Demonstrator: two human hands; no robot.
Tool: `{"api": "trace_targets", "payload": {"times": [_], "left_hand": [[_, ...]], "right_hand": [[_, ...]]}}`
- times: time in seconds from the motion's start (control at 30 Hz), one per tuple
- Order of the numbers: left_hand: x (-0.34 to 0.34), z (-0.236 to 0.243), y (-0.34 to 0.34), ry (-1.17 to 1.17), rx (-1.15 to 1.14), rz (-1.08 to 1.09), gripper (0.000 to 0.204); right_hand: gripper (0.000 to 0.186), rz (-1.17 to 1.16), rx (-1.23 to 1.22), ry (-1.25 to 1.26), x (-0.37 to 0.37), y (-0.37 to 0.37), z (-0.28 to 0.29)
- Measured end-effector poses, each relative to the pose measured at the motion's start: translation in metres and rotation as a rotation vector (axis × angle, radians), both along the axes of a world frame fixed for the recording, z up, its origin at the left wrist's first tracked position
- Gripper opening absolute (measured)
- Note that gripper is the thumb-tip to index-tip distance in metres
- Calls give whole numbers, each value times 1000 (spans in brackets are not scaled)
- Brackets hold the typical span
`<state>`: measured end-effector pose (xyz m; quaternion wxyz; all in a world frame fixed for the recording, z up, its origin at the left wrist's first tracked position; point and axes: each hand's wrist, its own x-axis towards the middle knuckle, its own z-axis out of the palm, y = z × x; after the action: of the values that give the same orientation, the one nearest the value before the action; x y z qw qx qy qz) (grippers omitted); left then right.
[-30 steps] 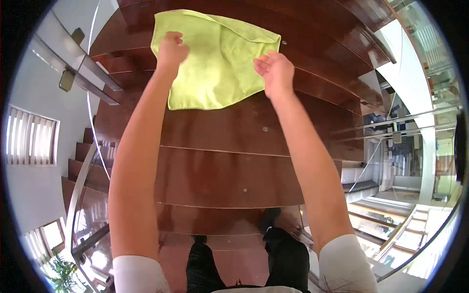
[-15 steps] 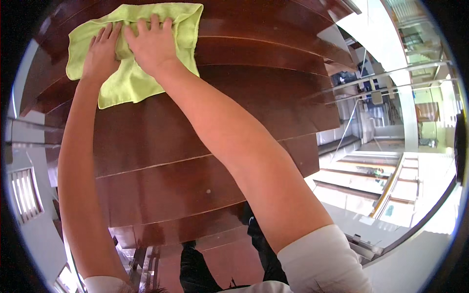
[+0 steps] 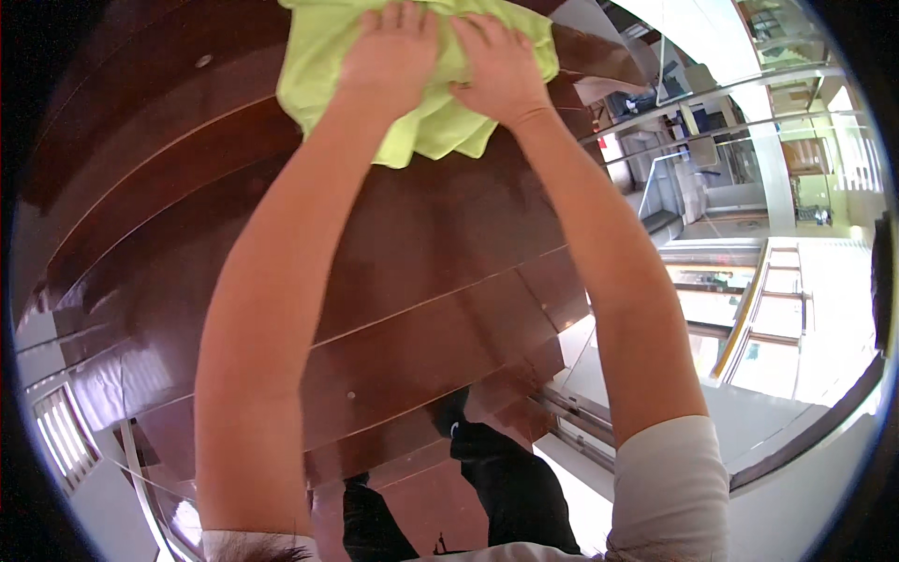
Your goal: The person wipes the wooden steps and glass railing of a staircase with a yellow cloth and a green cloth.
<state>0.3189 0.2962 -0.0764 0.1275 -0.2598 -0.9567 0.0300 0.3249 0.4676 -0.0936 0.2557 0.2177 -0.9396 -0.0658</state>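
A lime-green cleaning cloth (image 3: 314, 70) lies bunched on a dark brown, glossy stair step (image 3: 440, 215) at the top of the view, its far edge cut off by the frame. My left hand (image 3: 391, 58) presses flat on the middle of the cloth, fingers stretched out and pointing away from me. Just to its right, my right hand (image 3: 503, 73) also lies on the cloth with fingers extended and the thumb apart. Folds of cloth show between and below both hands. Both arms reach far forward.
More brown steps (image 3: 150, 169) rise ahead and to the left. My legs in black trousers (image 3: 510, 478) stand on the lower stairs. A glass railing with metal rails (image 3: 712, 89) runs along the right, with a lower floor visible beyond it. A slatted window (image 3: 66, 440) is at left.
Both hands and the cloth have moved right across the step, and the cloth is more bunched. The hands now lie farther apart. The whole view has shifted too.
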Motion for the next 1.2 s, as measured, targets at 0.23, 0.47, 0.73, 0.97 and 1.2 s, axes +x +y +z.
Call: {"api": "trace_targets", "payload": {"times": [0.23,0.47,0.73,0.97,1.2], "left_hand": [[-29,1,169,0,213,-203,52],[-54,-10,216,-46,480,-218,32],[-23,-70,187,217,352,42,45],[3,-55,-29,302,241,140,49],[42,-50,-282,227,158,350,47]], "right_hand": [[88,-234,-58,-158,-18,192,15],[90,-551,89,-223,-41,210,14],[87,-607,179,-297,-16,128,-9],[84,26,60,-187,-25,-44,-15],[88,295,-6,-220,-15,-302,-15]]}}
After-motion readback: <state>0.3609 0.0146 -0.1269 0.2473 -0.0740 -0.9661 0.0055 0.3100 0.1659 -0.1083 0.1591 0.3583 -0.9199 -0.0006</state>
